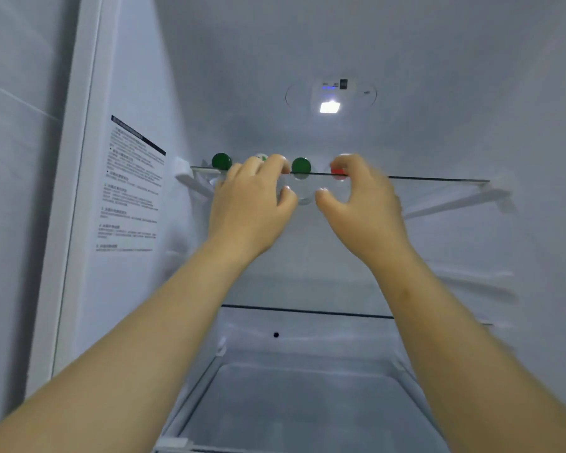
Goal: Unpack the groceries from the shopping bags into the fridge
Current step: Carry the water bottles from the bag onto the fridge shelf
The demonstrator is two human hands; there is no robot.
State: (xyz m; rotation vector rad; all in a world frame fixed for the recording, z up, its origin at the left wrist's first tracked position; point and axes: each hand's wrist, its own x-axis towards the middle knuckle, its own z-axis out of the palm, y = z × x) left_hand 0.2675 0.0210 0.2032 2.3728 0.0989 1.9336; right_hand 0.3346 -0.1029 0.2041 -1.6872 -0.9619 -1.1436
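Left hand (252,191) and right hand (360,194) reached up to the top shelf (438,179), fingers curled. The left covered a white-capped bottle (261,157) and the right a red-capped bottle (337,171); blur hid any grip. Green-capped bottles (221,161) (301,165) apparently lay lengthwise, caps outward, in the fridge (438,76).

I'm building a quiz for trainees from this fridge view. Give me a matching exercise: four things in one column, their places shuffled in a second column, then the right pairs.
Things
1 red cap
2 printed label
3 lit lamp
4 leftmost green cap

Places
a left end of the top glass shelf
b on the fridge's left inner wall
c high up, above that shelf
d at the fingertips of the right hand

Pairs: 1-d, 2-b, 3-c, 4-a
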